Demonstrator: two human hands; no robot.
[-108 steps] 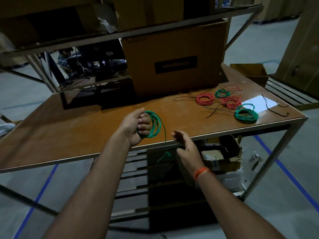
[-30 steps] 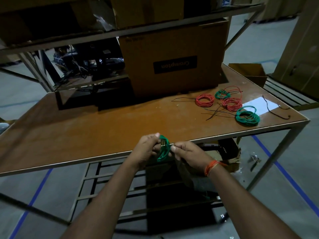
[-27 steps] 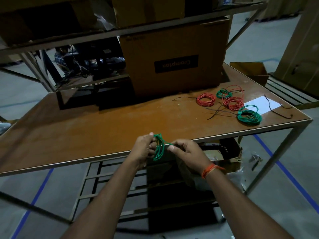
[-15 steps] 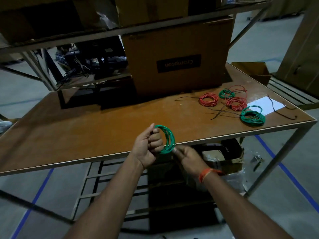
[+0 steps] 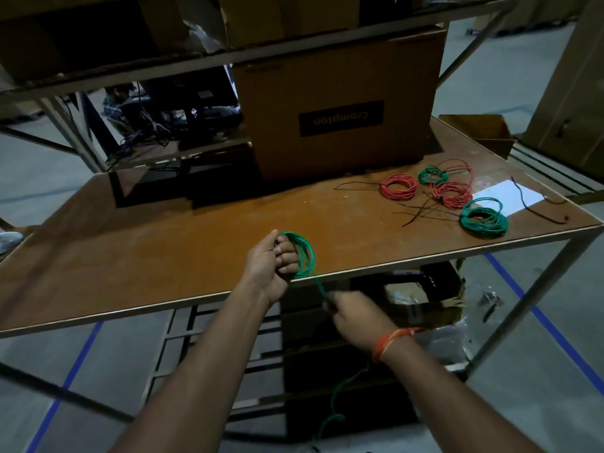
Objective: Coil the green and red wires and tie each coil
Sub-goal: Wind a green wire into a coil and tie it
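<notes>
Left hand [image 5: 271,259] grips the springy green coil [image 5: 302,255], right hand [image 5: 351,310] pinches its floppy loose tail, so hold the loops tight.

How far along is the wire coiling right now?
Done: two red wire coils and two green wire coils lie on the brown table. In hand: left hand grips a green coil; right hand pinches its loose tail. Left: wind that tail, tie.

table [image 5: 163,243] | on it: cardboard box [image 5: 336,103]; 2 red coils [image 5: 398,186]; 2 green coils [image 5: 484,219]; white paper [image 5: 510,199]; black ties [image 5: 421,212]
</notes>
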